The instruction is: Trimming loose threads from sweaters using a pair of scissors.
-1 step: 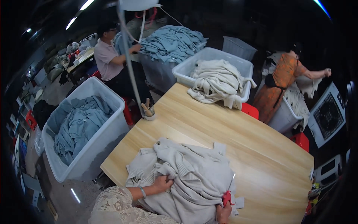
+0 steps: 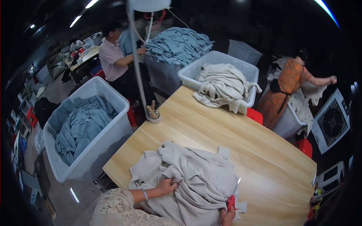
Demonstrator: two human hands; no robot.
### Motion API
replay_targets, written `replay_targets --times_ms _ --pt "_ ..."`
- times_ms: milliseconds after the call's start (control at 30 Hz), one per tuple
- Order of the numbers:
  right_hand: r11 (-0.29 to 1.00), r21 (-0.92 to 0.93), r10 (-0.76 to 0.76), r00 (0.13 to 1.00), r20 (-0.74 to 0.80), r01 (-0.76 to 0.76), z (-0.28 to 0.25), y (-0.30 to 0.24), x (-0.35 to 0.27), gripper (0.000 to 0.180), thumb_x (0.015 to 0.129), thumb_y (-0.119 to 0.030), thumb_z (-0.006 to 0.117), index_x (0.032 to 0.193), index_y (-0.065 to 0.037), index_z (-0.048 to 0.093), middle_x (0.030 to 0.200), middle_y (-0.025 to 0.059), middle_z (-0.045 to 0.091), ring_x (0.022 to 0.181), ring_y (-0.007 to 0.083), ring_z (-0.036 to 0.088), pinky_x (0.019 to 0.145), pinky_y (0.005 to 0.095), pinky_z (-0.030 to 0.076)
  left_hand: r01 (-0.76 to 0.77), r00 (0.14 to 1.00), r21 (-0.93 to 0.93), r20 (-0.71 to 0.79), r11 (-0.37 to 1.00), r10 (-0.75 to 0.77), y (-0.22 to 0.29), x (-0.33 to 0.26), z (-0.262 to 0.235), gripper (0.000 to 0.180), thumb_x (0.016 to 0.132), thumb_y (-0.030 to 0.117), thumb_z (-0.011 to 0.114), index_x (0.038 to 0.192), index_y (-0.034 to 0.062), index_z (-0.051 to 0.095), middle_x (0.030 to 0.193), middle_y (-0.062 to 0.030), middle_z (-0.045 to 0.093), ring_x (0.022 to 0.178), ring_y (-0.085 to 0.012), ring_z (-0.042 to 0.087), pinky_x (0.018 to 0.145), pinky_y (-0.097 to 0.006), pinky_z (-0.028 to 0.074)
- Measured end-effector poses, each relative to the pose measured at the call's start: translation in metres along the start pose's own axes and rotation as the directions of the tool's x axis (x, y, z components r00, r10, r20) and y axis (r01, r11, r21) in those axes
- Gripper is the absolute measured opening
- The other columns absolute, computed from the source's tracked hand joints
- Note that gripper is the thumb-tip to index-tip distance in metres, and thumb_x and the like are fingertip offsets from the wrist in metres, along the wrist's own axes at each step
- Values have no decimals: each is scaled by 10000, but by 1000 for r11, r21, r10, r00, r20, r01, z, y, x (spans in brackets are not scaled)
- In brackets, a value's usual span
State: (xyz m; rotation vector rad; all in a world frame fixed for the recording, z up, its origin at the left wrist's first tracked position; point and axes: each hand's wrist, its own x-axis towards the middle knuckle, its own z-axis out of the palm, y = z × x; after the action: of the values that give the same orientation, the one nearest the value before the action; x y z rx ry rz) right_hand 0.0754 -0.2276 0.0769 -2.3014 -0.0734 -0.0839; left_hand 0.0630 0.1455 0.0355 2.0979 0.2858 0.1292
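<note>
A light grey knitted garment (image 2: pixel 211 171) with ribbed edges lies bunched at the near side of the wooden table (image 2: pixel 271 165). Closed on a fold of it is my left hand (image 2: pixel 164 187), with a bracelet on the wrist. At the garment's right edge, my right hand (image 2: pixel 227 216) grips a red tool (image 2: pixel 231 202) with a thin metal rod pointing up and away; it looks like an air blow gun. Part of my right hand is cut off by the lower edge of the picture. Below the cloth, my patterned light clothing (image 2: pixel 124 207) covers my lap.
Left of the table stands a plastic bin (image 2: pixel 124 101) of blue-grey garments. Another bin (image 2: pixel 181 71) at the table's far edge holds pale garments, some overhanging the tabletop. A metal pole (image 2: pixel 137 67) and a tool cup (image 2: pixel 155 118) stand at the far-left edge. Two people work beyond.
The whole view has shifted slightly. My hands, the garment and the red tool keep nearly the same places relative to one another.
</note>
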Motion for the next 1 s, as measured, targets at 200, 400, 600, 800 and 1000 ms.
replay_targets --times_ms 200,400,600,800,1000 --pt "988 134 62 995 76 -72 -55 -36 8 689 809 -32 520 1475 12 348 1599 140 220 1473 240 210 1185 363 216 -82 974 -368 167 926 152 43 14 -42 346 885 284 631 1049 -19 604 843 -215 644 713 -349 641 664 -389 505" --pt "994 -106 12 977 -212 -35 -139 -110 139 272 766 -30 502 997 28 635 795 82 633 779 148 591 702 306 475 -66 965 -616 161 785 208 172 150 -101 180 927 204 583 958 40 649 855 35 612 811 -81 534 735 -285 470" --pt "826 -477 -534 690 -489 301 -239 -229 203 415 884 -364 719 1070 -4 631 798 78 660 711 168 592 656 306 485 -434 848 -826 -239 360 473 313 222 -167 207 936 180 618 1082 41 664 997 -45 668 927 -150 641 746 -286 525" --pt "756 -601 -544 759 -359 258 -251 -237 158 427 899 -363 705 1129 -15 610 850 72 654 748 131 591 662 282 489 -773 630 -303 -271 556 728 273 184 -193 315 943 173 617 1203 -6 612 1127 -96 656 1059 -161 624 856 -273 524" --pt "928 -372 -67 988 -142 10 -202 -159 47 278 728 79 608 1000 24 624 748 52 620 661 115 584 584 280 461 189 963 -637 268 747 -15 177 53 -174 285 928 132 598 1151 -45 586 826 -19 613 571 -59 552 421 -213 422"
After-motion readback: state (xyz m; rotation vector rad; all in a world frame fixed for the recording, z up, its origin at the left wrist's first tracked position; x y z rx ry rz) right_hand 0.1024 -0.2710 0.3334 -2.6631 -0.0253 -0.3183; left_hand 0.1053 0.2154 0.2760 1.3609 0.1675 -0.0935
